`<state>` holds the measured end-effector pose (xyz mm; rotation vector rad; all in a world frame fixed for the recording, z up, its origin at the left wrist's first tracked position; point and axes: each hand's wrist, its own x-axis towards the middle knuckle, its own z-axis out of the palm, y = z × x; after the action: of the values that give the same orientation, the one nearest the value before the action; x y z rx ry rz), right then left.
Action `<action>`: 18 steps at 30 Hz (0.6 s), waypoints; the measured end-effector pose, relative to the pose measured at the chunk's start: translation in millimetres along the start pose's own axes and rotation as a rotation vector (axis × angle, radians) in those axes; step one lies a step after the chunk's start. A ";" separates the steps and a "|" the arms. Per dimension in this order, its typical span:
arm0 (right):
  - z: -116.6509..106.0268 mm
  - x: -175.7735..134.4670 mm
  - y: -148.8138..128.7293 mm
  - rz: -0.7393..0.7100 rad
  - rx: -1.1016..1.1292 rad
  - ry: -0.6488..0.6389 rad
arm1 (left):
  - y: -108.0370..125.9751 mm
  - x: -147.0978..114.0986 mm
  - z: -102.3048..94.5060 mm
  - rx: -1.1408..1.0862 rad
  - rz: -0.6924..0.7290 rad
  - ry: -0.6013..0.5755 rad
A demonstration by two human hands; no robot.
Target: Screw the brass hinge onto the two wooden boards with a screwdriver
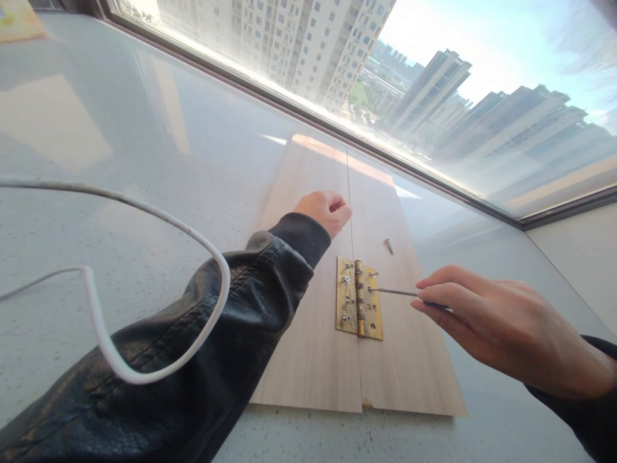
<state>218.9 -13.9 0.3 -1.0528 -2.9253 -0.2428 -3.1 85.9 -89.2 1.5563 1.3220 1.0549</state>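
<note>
My right hand (pixel 501 325) is closed around the handle of a screwdriver, whose thin metal shaft (pixel 398 292) points left. The tip meets the right leaf of a brass-coloured hinge (pixel 359 325), at one of its holes. This hinge lies across the seam between two pale wooden boards, the left board (pixel 308 347) and the right board (pixel 405 360). Several screws stick up from its left leaf, and others show on the right leaf. A loose screw (pixel 388 246) lies on the right board. My left hand (pixel 325 212) rests curled near the seam; anything inside its fingers is hidden.
A white cable (pixel 219 257) loops in front of my left sleeve. The boards lie on a speckled light counter (pixel 144 257) beside a window with a dark frame (pixel 299 119). Part of a yellowish object (pixel 19 20) shows at the upper left.
</note>
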 end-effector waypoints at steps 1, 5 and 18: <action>0.2 0.3 -0.2 0.006 -0.010 -0.029 | -0.1 0.1 -0.3 0.003 -0.001 -0.004; 2.6 5.3 -3.8 0.174 0.040 -0.059 | -0.2 0.2 -1.2 0.010 0.007 -0.028; -5.0 9.2 -8.7 0.136 -0.281 -0.199 | -1.0 0.2 0.4 -0.005 0.009 0.006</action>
<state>206.1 -15.5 4.7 -1.3807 -3.0375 -0.5923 -3.0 86.2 -90.2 1.5578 1.3168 1.0681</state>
